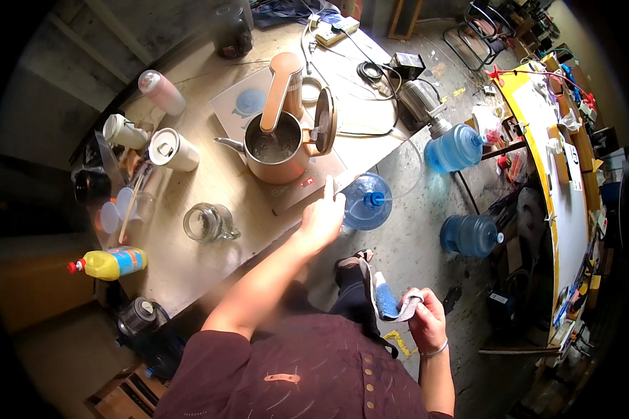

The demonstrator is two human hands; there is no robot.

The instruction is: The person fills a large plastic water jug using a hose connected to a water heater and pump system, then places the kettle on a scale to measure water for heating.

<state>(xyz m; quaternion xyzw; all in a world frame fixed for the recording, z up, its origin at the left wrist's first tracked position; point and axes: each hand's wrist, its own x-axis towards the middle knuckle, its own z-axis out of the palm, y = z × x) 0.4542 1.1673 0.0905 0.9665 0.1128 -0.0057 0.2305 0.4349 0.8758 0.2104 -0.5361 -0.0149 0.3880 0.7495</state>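
My left hand [321,220] reaches over the table's near edge, with its index finger stretched toward the front corner of the kettle's flat electric base [307,183], where small red lights glow. Nothing is in that hand. The metal kettle [279,167] stands on the base, its lid [325,120] raised. A copper-coloured water spout arm [284,84] reaches over its mouth, and liquid shows inside. Down by my right side, my right hand [426,318] is closed on a grey-and-blue cloth [388,302], which hangs from my fingers.
A glass mug [210,223], a white tumbler [173,151], a pink bottle [162,93] and a yellow bottle [115,264] are on the table. Large blue water jugs [367,202] stand or lie on the floor to the right. Cables [370,70] trail off the table's far side.
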